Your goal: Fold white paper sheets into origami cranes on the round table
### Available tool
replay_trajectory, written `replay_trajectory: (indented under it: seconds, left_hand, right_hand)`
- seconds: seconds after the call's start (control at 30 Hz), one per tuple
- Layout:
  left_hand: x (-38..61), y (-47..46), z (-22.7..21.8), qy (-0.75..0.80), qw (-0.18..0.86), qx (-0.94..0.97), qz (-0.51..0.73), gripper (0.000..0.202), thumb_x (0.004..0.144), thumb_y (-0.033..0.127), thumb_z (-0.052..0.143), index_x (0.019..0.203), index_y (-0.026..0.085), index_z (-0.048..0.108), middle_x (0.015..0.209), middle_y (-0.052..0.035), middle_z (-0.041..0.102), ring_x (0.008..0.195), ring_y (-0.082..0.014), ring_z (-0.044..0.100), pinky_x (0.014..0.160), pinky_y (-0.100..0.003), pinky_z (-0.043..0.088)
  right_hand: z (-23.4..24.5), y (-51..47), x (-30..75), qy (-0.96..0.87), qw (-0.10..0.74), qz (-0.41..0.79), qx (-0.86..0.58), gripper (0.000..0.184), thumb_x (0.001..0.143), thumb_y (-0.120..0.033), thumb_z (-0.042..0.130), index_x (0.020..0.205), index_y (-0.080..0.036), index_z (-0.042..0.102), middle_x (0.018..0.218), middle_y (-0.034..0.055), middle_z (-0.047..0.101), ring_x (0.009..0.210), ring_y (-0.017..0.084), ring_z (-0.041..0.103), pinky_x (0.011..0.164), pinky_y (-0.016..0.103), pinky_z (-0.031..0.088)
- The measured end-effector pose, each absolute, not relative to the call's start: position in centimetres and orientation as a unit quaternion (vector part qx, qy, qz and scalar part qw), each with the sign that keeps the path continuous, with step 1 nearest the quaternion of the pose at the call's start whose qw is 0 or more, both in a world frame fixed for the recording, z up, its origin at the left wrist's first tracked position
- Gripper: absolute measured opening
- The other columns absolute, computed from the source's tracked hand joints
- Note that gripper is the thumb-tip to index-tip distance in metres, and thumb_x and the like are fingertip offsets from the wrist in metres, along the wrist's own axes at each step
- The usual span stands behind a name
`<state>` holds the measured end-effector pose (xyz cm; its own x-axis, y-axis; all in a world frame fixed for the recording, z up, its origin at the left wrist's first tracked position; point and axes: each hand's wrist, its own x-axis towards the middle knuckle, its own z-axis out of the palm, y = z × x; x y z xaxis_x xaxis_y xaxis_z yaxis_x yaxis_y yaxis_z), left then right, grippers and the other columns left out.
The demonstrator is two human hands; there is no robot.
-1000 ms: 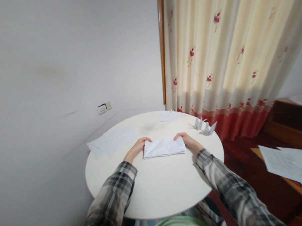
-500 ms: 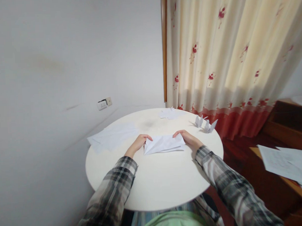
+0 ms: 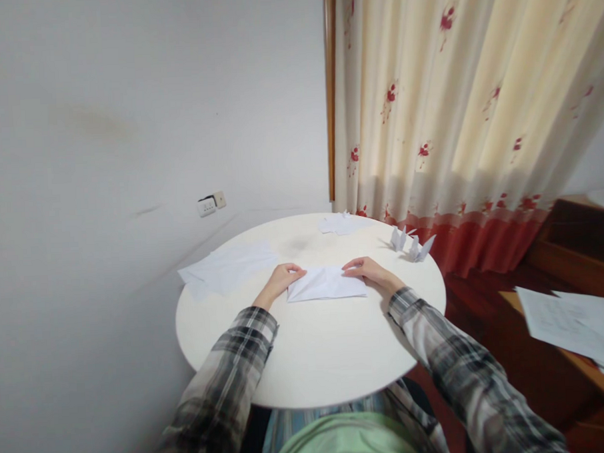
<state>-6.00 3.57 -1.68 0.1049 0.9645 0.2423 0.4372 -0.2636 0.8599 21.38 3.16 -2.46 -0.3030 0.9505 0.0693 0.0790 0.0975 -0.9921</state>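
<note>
A folded white sheet of paper (image 3: 326, 285) lies on the round white table (image 3: 318, 359) in front of me. My left hand (image 3: 279, 281) rests at the sheet's left end, fingers curled onto its corner. My right hand (image 3: 367, 272) presses on the top right edge, fingers together and flat on the paper. Both arms wear plaid sleeves.
Loose white sheets (image 3: 228, 266) lie at the table's left, near the wall. Folded paper cranes (image 3: 410, 243) stand at the far right rim, and crumpled paper (image 3: 339, 223) lies at the back. A wooden desk with papers (image 3: 571, 321) is to the right, below the curtain (image 3: 457, 113).
The raised fold of the sheet has been laid down flat. Both hands moved slightly inward along the paper's top edge.
</note>
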Motion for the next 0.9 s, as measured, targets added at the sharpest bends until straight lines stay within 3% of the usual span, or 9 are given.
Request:
replay_trajectory:
  seconds: [0.3,0.43,0.53,0.73,0.9]
  left_hand:
    - [-6.1,4.1,-2.2,0.506,0.237,0.720,0.411,0.021,0.056,0.026,0.069,0.073,0.016,0.062,0.081,-0.0029,0.061,0.082,-0.0192,0.055,0.081,-0.028,0.039]
    - [-5.7,4.2,-2.2,0.507,0.260,0.669,0.477,0.047,0.053,0.020,0.072,0.097,0.017,0.059,0.096,-0.0040,0.060,0.090,-0.0187,0.054,0.082,-0.027,0.040]
    - [-5.1,3.8,-1.9,0.502,0.321,0.619,0.512,0.060,0.053,0.020,0.073,0.110,0.015,0.053,0.101,-0.0077,0.060,0.092,-0.0183,0.056,0.079,-0.027,0.043]
    - [-4.2,2.5,-1.6,0.429,0.486,0.594,0.476,0.048,0.056,0.033,0.073,0.095,0.009,0.059,0.100,-0.0126,0.065,0.085,-0.0201,0.060,0.076,-0.031,0.047]
    - [-3.9,2.4,-1.7,0.451,0.478,0.569,0.494,0.042,0.056,0.032,0.074,0.089,0.009,0.062,0.092,-0.0103,0.068,0.079,-0.0205,0.062,0.069,-0.031,0.049]
  right_hand:
    - [-3.1,4.1,21.9,-0.662,0.400,0.490,-0.403,0.041,0.045,-0.022,0.077,0.084,-0.015,0.067,0.069,-0.0009,0.061,0.057,0.009,0.051,0.053,0.021,0.038]
    - [-3.0,4.2,21.9,-0.665,0.478,0.388,-0.423,0.054,0.041,-0.015,0.077,0.093,-0.018,0.064,0.076,-0.0015,0.058,0.067,0.011,0.050,0.061,0.022,0.040]
    - [-3.1,4.2,22.0,-0.655,0.498,0.334,-0.460,0.053,0.044,-0.015,0.075,0.096,-0.019,0.063,0.075,-0.0021,0.056,0.066,0.011,0.049,0.063,0.023,0.040]
    - [-2.7,3.7,21.5,-0.559,0.576,0.410,-0.433,0.045,0.045,-0.018,0.072,0.089,-0.016,0.060,0.072,-0.0013,0.059,0.065,0.013,0.053,0.064,0.026,0.042]
    - [-1.7,2.8,20.8,-0.502,0.624,0.472,-0.369,0.043,0.046,-0.019,0.074,0.087,-0.015,0.058,0.086,0.0041,0.066,0.075,0.017,0.059,0.072,0.030,0.047]
